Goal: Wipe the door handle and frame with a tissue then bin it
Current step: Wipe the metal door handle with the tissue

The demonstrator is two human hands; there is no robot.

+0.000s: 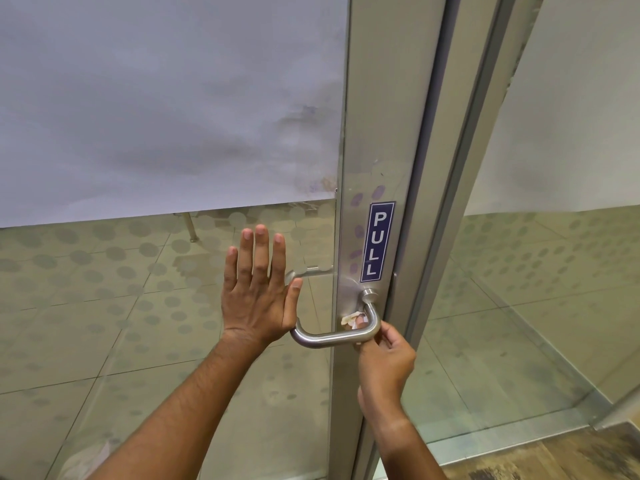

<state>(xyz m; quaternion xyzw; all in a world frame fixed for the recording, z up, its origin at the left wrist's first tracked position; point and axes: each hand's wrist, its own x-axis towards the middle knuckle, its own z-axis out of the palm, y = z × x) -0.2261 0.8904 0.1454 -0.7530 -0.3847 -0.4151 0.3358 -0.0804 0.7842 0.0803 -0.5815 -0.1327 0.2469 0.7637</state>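
Observation:
A brushed steel U-shaped door handle (332, 337) is fixed to the aluminium door frame (377, 133), just under a blue PULL sticker (377, 241). My right hand (384, 362) pinches a small crumpled white tissue (353, 320) against the right bend of the handle, with the tissue showing behind the bar. My left hand (258, 289) lies flat with fingers spread on the glass door panel (138, 306), its thumb close to the handle's left end.
Frosted film covers the upper glass (156, 98), with smudges near the frame. To the right stands a second glass panel (540, 271), with wooden flooring (554, 455) at the bottom right. Tiled floor and a chair leg (189, 227) show through the glass.

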